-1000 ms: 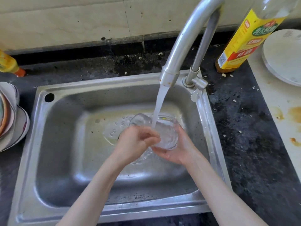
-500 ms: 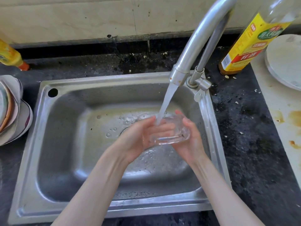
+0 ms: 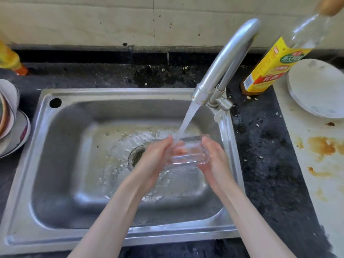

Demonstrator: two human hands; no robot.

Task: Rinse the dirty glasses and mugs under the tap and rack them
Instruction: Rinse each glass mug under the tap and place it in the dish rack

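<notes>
**Glass under the tap, both hands on it**

Left hand [image 3: 156, 161] curls round one end of the clear glass [image 3: 189, 151], fingers showing through the wall; right hand [image 3: 214, 161] cups the other end w/ fingertips on the rim side. Glass lies roughly on its side, held above the sink [image 3: 55, 164] just right of the drain [image 3: 137, 155]; water stream [image 3: 186, 121] from the tap [image 3: 223, 67] lands on its upper-left edge, between the two hands; splash spreads over the basin floor.

Step, by my read: rinsing, racking not yet begun. Next move prob. calls for tipping the water out, a firm grip since wet glass is slippery, then carrying it to a rack; no rack in view, so can't say where.

Around: stacked bowls [image 3: 11, 118] on the table at left; yellow-label bottle [image 3: 270, 67] behind the tap; white plates [image 3: 316, 88] far right; brown stains [image 3: 323, 148] on the pale board.
</notes>
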